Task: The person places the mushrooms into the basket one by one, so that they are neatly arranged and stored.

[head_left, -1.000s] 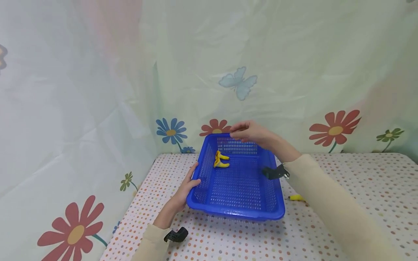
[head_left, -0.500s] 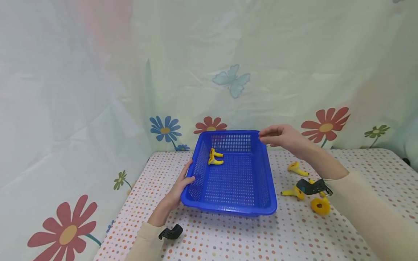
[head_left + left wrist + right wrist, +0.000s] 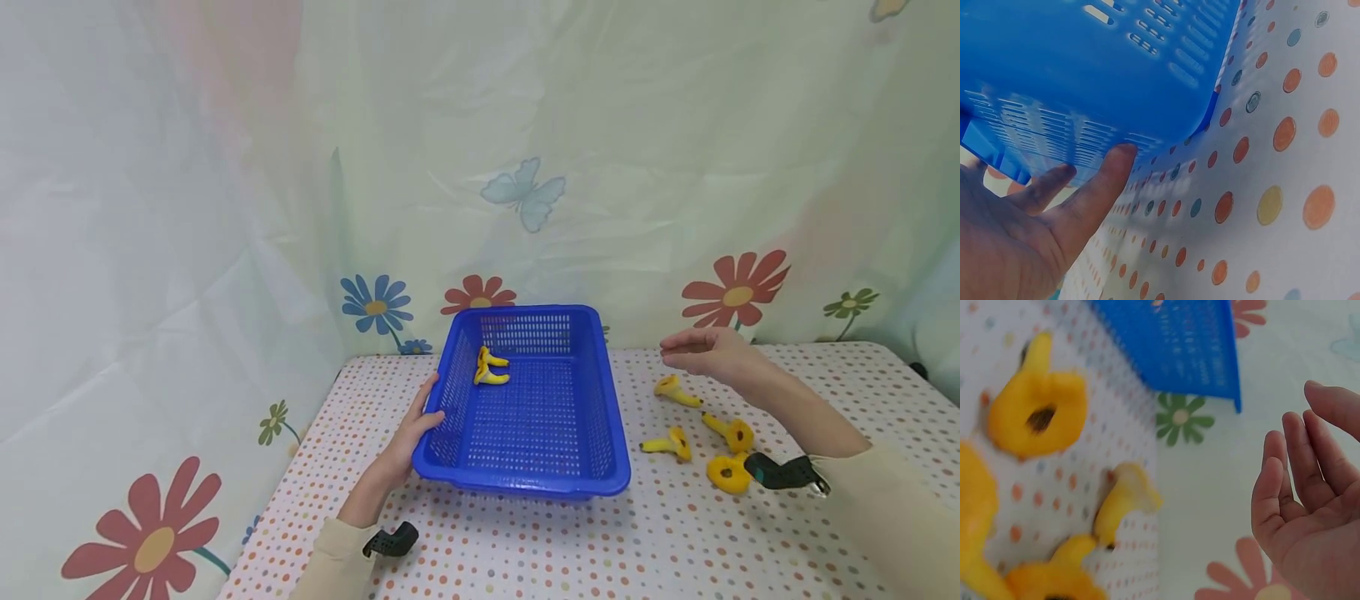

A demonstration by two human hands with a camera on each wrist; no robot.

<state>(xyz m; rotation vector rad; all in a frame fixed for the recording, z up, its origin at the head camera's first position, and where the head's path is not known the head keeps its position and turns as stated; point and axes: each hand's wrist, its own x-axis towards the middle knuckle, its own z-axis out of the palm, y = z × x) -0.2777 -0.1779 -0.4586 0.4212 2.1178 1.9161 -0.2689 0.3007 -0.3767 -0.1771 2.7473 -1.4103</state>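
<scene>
A blue plastic basket (image 3: 521,482) with slotted walls stands on the table. Two yellow, trumpet-shaped, mushroom-like pieces, one of them the nearer piece (image 3: 491,377), lie inside against its left wall. My left hand (image 3: 405,433) rests on the basket's left side; in the left wrist view its fingers lie fairly straight against the outer wall. To the right of the basket, my right hand (image 3: 708,354) is raised, holding nothing, fingers loosely bent and thumb apart. Below it, several similar yellow pieces lie on the table, including one with a dark-centred cap (image 3: 1038,415).
A white dotted cloth (image 3: 540,558) covers the table. Behind it hangs a pale curtain (image 3: 637,167) printed with flowers and a butterfly. A black strap device sits on each wrist.
My right hand has moved from above the basket's far rim out to the right, over the loose yellow pieces, which have come into view. My left hand keeps its place on the basket.
</scene>
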